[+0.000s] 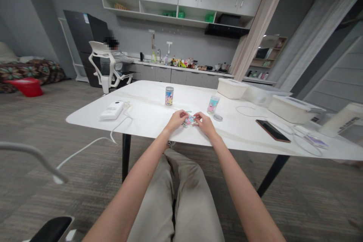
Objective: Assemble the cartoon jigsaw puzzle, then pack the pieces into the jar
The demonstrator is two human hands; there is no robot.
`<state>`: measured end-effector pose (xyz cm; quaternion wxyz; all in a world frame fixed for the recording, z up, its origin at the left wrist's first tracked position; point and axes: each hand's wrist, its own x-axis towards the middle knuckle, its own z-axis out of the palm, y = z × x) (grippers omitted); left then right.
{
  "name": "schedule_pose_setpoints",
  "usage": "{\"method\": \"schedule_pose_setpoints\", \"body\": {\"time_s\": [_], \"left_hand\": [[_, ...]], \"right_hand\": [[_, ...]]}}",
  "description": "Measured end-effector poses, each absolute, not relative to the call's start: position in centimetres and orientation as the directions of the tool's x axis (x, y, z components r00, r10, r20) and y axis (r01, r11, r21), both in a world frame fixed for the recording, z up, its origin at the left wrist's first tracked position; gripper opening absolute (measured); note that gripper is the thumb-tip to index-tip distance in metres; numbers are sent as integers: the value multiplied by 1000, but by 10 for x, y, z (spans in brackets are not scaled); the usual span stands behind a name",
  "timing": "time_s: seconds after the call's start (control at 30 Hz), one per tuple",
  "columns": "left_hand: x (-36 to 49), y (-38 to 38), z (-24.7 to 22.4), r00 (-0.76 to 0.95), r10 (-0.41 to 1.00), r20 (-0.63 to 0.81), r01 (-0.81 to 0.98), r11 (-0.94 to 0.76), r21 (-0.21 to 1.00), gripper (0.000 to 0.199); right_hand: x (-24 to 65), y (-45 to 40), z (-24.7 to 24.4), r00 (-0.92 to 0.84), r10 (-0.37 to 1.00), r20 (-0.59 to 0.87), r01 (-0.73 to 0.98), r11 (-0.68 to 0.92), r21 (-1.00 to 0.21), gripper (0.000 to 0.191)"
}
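Small colourful pieces [189, 121], pink, blue and green, lie in a loose pile on the white table near its front edge. My left hand [177, 119] is at the left side of the pile, fingers bent together at its edge. On the right side, my right hand [204, 123] has its thumb and fingertips drawn together at the pieces. What either set of fingertips pinches is too small to make out. Beyond my hands stand a printed can with a grey lid [169, 96] and a clear printed jar [213, 104]. A round grey lid [218, 118] lies flat beside the jar.
A white power block [112, 110] with cables lies at the left of the table [144, 121]. To the right are a phone [272, 131], a cable, white storage boxes [293, 109] and a large pale bottle [342, 120]. Behind, a person sits in a white chair [105, 62].
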<state>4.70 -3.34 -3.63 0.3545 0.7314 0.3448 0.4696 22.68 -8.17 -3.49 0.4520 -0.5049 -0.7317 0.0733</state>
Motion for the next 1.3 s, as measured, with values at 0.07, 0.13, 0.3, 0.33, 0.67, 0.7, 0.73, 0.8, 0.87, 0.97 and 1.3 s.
{"method": "schedule_pose_setpoints", "body": {"time_s": [0.07,0.13,0.3,0.33,0.67,0.7,0.73,0.8,0.87,0.97,1.3], "left_hand": [[46,-32,-38,272,868,415,193,-472,860,7],[46,-31,-40,290,875,388,239,-459,856,7],[46,-31,-41,321,832,453,402,-553,730,7],[46,-30,-41,301,827,475,425,-562,709,9],[48,-31,-42,253,837,485,368,-547,751,6],[48,-31,-42,259,840,477,363,-542,758,6],[49,-32,-41,264,843,469,355,-537,765,6],[49,-33,-40,274,843,463,334,-535,776,6],[49,-34,-39,278,840,466,318,-538,780,6],[49,-35,-39,280,844,457,313,-530,788,7],[50,-35,-40,263,864,429,339,-499,797,11]], "right_hand": [[229,-80,-35,22,799,601,703,415,-578,12],[232,-78,-37,107,798,594,715,353,-603,9],[240,-71,-46,127,838,531,786,242,-569,12],[241,-70,-48,127,840,527,809,219,-545,14],[237,-70,-52,87,827,556,867,212,-451,9],[237,-71,-51,87,827,555,865,214,-453,8],[237,-71,-49,87,823,561,861,221,-458,8],[236,-73,-45,84,817,570,842,247,-479,5],[236,-75,-42,71,815,574,815,285,-505,4],[234,-76,-39,50,802,596,773,347,-532,8],[240,-75,-45,141,814,563,850,192,-490,26]]}}
